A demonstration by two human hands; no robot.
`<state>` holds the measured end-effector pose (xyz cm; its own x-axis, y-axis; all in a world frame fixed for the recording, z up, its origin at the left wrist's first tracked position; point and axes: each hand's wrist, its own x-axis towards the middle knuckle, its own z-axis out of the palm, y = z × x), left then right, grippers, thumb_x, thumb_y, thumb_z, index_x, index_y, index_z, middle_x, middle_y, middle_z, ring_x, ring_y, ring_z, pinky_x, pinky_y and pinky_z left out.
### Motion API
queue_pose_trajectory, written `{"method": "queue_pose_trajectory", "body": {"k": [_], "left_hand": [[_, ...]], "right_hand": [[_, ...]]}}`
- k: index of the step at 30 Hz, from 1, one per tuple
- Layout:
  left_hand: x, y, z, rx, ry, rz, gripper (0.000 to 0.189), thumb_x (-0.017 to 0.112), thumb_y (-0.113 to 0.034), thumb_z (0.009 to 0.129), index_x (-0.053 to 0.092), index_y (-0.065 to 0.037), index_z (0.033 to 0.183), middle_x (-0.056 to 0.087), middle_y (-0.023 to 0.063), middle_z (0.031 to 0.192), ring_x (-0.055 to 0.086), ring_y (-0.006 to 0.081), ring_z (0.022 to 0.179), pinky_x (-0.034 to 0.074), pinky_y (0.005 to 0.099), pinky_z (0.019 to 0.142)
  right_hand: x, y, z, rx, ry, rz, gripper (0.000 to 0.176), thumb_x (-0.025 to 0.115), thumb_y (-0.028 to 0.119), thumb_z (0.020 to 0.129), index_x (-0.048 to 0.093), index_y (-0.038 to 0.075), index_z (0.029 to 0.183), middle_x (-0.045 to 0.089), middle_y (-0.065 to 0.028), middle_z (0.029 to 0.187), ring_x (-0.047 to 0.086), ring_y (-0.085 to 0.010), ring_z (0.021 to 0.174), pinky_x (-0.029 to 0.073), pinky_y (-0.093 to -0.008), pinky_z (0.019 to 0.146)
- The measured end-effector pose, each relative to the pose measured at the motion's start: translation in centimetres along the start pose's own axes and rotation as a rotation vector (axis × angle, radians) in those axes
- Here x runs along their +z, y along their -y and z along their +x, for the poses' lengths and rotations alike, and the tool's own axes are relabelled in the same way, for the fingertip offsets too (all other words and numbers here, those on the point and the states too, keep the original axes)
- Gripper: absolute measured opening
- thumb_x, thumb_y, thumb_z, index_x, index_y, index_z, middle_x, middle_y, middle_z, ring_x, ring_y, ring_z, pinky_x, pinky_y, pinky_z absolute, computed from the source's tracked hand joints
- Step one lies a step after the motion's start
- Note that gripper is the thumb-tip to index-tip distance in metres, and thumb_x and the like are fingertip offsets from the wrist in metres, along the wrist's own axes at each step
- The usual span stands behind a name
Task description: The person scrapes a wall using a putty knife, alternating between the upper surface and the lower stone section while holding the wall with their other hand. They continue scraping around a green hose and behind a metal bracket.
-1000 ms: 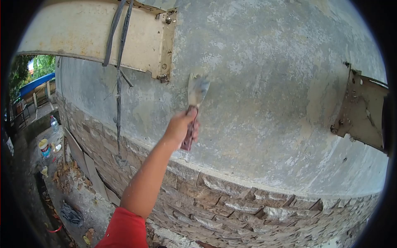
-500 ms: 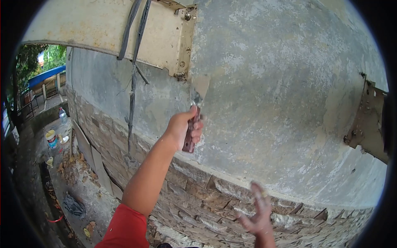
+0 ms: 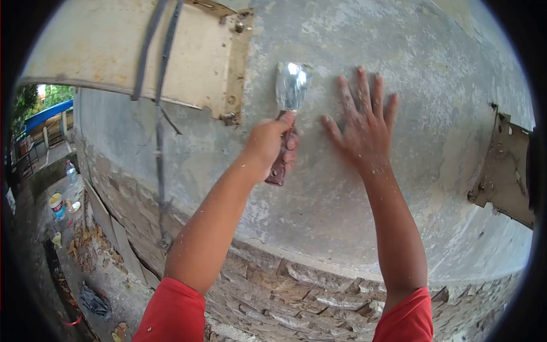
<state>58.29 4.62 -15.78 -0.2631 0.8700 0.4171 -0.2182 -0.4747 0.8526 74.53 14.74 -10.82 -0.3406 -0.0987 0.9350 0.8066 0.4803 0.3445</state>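
Observation:
My left hand is wrapped round the dark red handle of a putty knife. Its shiny metal blade points up and lies at the grey, patchy wall. To the right of the blade, my right hand is laid on the wall with its fingers spread, holding nothing. Pale dust or specks show on both forearms and on the right hand's fingers.
A beige metal beam with dark cables juts out at the upper left. A rusty bracket is at the right. Rough stone lines the lower wall. A bucket, a bottle and a black bag sit at the lower left.
My right hand has moved up from near the stone border onto the wall. My left hand and the putty knife are higher and further right. The view has shifted slightly.

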Motion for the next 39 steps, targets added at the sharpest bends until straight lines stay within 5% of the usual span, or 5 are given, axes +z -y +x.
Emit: {"method": "queue_pose_trajectory", "body": {"k": [5,19,25,33,39], "left_hand": [[-2.3,7.3,-5.7,-0.216,-0.041,-0.031,0.037,0.045,-0.039,0.099,0.054,-0.007,0.083,0.049,0.001,0.056,0.045,0.0132,0.041,0.037,0.0286,0.04],[-0.1,4.8,-5.0,-0.193,-0.117,-0.037,0.037,0.041,-0.035,0.1,0.055,-0.006,0.082,0.049,0.0017,0.054,0.045,0.0143,0.039,0.037,0.0312,0.038],[6.4,-4.3,2.6,0.017,0.009,0.073,0.04,0.046,-0.042,0.098,0.056,-0.007,0.082,0.047,0.0008,0.054,0.044,0.0135,0.039,0.038,0.0301,0.039],[4.7,7.3,-2.9,-0.109,0.049,0.116,0.037,0.051,-0.04,0.096,0.057,-0.005,0.083,0.049,0.0027,0.055,0.047,0.0151,0.039,0.038,0.0309,0.037],[10.7,-2.3,3.2,0.07,0.072,0.157,0.037,0.048,-0.038,0.098,0.056,-0.006,0.082,0.048,0.0001,0.056,0.046,0.0125,0.043,0.04,0.0302,0.041]], "right_hand": [[0.5,-0.5,-1.4,0.004,-0.062,0.06,0.072,0.055,0.056,0.086,0.039,0.019,0.146,0.022,-0.0057,0.158,0.015,-0.031,0.146,0.007,-0.0543,0.117],[-1.1,-3.0,-3.9,0.075,-0.036,0.079,0.079,0.056,0.06,0.084,0.038,0.014,0.146,0.019,-0.0113,0.158,0.014,-0.0298,0.146,0.001,-0.0531,0.117],[-1.1,-2.3,-7.4,0.116,0.033,0.032,0.088,0.054,0.062,0.082,0.033,0.007,0.147,0.014,-0.0178,0.158,0.01,-0.0359,0.147,-0.002,-0.0565,0.115],[-3.4,-7.7,-10.7,0.045,0.133,0.055,0.086,0.052,0.066,0.082,0.032,0.016,0.149,0.015,-0.0142,0.159,0.008,-0.0355,0.147,-0.001,-0.0572,0.115],[-3.5,-11.6,-1.6,0.116,-0.074,-0.019,0.08,0.05,0.062,0.086,0.033,0.016,0.149,0.018,-0.0108,0.158,0.01,-0.0349,0.146,0.002,-0.0565,0.115]]}}
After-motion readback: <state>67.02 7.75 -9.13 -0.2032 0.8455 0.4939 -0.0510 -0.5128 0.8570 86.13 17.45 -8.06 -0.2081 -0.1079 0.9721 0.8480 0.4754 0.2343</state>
